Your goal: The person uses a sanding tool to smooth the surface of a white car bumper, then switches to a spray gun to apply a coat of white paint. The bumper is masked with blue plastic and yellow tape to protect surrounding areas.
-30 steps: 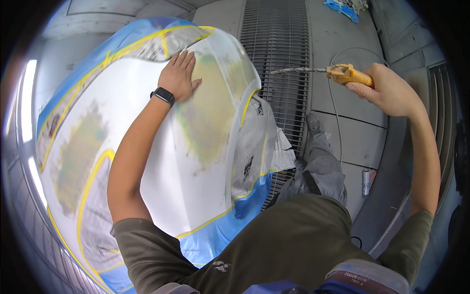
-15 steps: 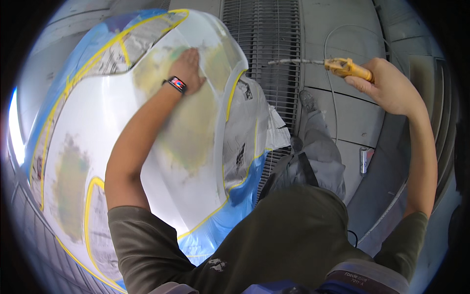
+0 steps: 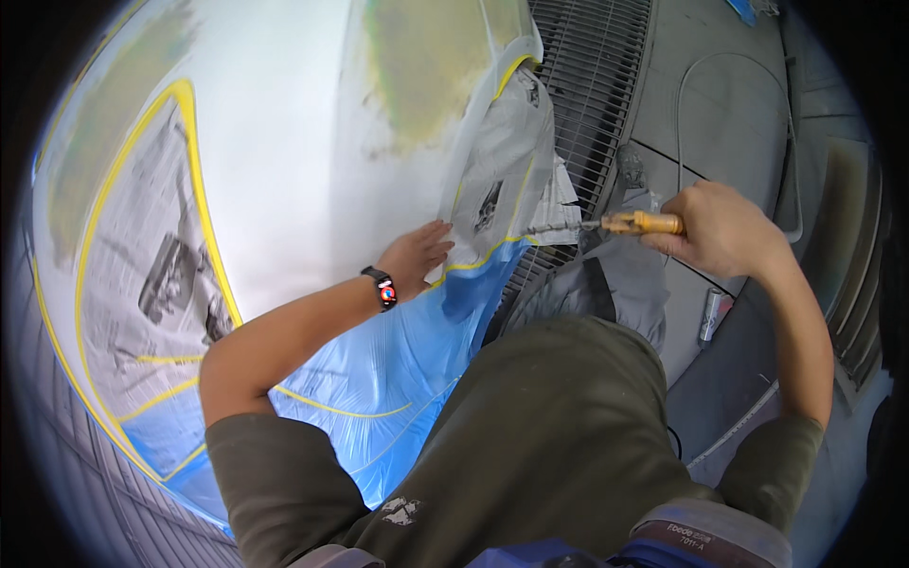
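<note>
My right hand [image 3: 715, 230] is wrapped round the handle of a yellow air blow gun [image 3: 636, 222]. Its long thin nozzle points left toward the masked edge of a white car body panel [image 3: 275, 142]. My left hand [image 3: 414, 260] lies with fingers stretched out at the panel's lower right edge, beside newspaper masking [image 3: 492, 204] and yellow tape. Whether the palm presses on the surface is hidden. Blue plastic film [image 3: 379, 350] hangs below this hand. Dull yellow-green patches [image 3: 421, 66] show on the white panel.
A floor grating [image 3: 587, 66] runs beside the panel. On the grey floor at the right are a thin hose [image 3: 680, 114] and a silver can [image 3: 710, 315]. Another newspaper-masked area [image 3: 151, 256] edged with yellow tape lies at the left.
My left hand has slid from the yellow-green patch down to the panel's taped edge. My right hand has brought the blow gun lower and left, nearer the panel. The view has shifted.
</note>
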Tool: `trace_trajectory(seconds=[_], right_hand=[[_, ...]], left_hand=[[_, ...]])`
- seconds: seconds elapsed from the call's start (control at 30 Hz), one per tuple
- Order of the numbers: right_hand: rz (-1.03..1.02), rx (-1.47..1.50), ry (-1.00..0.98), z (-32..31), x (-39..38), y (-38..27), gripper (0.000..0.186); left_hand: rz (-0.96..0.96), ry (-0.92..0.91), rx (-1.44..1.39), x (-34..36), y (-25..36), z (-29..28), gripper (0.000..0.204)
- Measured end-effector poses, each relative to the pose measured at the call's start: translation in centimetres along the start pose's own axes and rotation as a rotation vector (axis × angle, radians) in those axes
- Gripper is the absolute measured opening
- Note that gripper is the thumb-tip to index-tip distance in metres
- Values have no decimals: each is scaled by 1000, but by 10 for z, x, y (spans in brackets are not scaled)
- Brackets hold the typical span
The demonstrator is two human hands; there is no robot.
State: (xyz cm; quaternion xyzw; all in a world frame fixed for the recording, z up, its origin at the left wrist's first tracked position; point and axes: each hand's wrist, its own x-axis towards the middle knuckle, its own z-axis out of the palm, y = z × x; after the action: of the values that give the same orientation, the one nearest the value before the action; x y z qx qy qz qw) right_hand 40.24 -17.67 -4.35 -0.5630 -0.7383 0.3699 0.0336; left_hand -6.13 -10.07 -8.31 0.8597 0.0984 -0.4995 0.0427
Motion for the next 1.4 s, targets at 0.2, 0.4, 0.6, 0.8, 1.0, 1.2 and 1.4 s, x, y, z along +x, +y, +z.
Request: trace_trajectory(seconds=[0.2,0.4,0.6,0.8,1.0,1.2,1.4], right_hand=[[164,175,519,-16,-4,-20,59],[69,93,-52,65,-23,-48,43],[213,193,-69,88,-51,-15,48],[305,223,51,54,-48,34,50],[420,310,203,13,-29,80,49],[297,269,79,-16,-12,76,44],[33,247,-340,-30,25,53,48]], left_hand=[[-200,544,154,-74,-47,-40,80],[23,-34,3,-35,41,47,82],[149,-147,353,31,42,71,74],[175,-131,316,88,-70,-45,57],[48,-11,385,171,-178,-160,68],[-101,209,217,112,-180,-137,88],[213,-257,-113,-39,-41,-32,87]])
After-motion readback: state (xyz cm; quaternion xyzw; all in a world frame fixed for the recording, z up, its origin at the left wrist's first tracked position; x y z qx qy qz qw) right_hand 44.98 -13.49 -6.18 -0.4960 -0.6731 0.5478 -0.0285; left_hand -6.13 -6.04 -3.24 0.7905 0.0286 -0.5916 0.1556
